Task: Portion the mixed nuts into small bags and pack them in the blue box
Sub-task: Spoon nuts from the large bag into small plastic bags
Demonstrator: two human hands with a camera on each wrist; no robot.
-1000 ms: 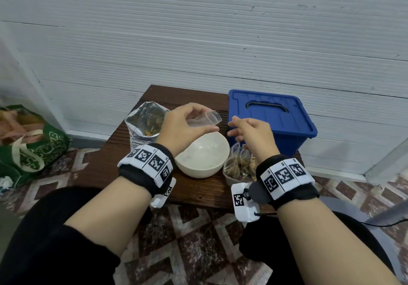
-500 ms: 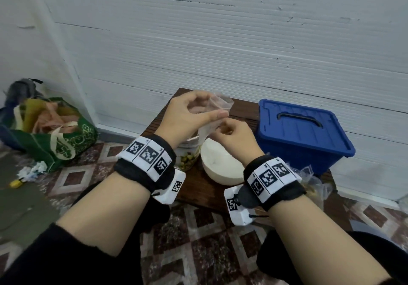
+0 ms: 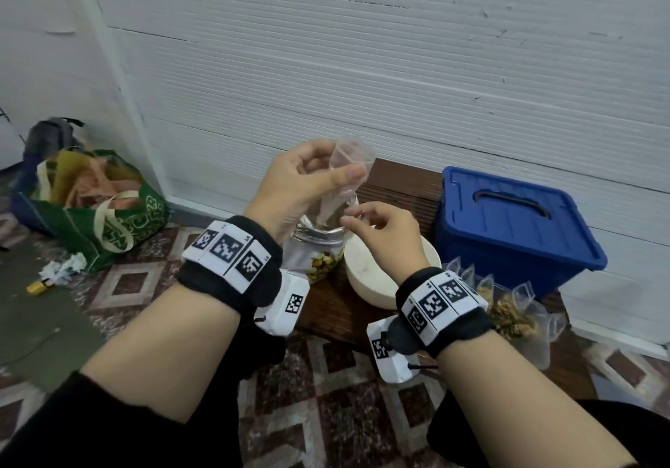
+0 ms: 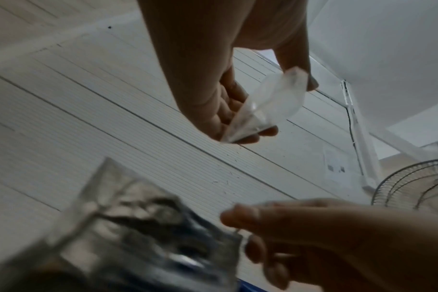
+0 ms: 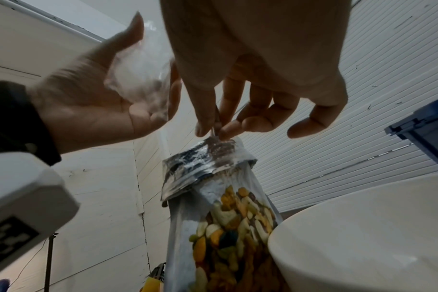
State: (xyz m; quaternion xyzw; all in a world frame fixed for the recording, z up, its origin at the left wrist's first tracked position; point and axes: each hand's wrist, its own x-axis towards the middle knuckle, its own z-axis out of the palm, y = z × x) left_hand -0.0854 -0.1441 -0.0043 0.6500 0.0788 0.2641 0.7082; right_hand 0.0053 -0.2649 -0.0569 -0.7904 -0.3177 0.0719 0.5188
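We hold a small clear bag [image 3: 350,174], empty as far as we can see, up in our left hand [image 3: 301,185], thumb and curled fingers pinching it near its open mouth; the left wrist view shows the same bag [image 4: 265,110] spread between thumb and fingertips. Below it, our right hand [image 3: 380,228] pinches the top edge of the big foil pouch of mixed nuts [image 3: 319,253] between thumb and forefinger, the other fingers loosely curled; in the right wrist view that pouch [image 5: 220,213] stands upright, nuts showing through its clear front. The pouch sits on the dark wooden table [image 3: 398,192], just beside the white bowl [image 3: 366,279]. Several filled small bags [image 3: 507,311] lie at the table's right front, near our right wrist. The blue box [image 3: 515,228] stands behind them against the wall, lid on. A green tote bag [image 3: 108,221] rests on the floor to the left.
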